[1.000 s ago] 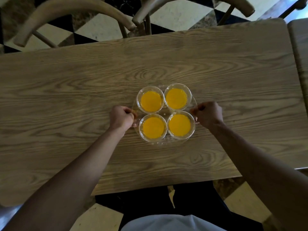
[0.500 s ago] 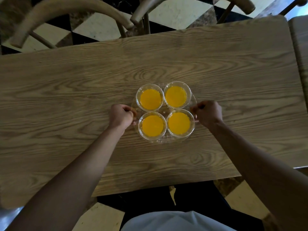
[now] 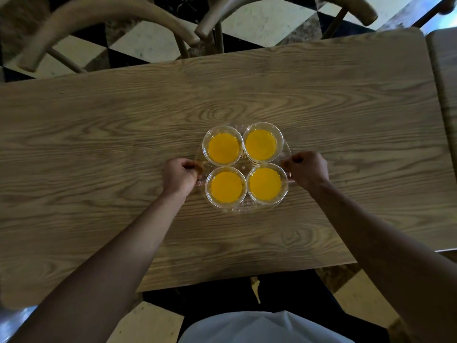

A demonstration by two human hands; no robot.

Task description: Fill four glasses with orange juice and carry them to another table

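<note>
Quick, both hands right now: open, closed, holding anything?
Left hand: closed, grip on the left edge of the clear tray.
Right hand: closed, grip on the tray's right edge.

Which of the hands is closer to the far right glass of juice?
Right. The right hand grips the tray rim just right of and below the far right glass; the left hand is across the tray, beyond the left glasses.

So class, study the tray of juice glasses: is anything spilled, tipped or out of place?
Nothing stands out. All four glasses stand upright on the clear tray, juice inside, table dry. The left hand and right hand grip opposite tray edges.
</note>
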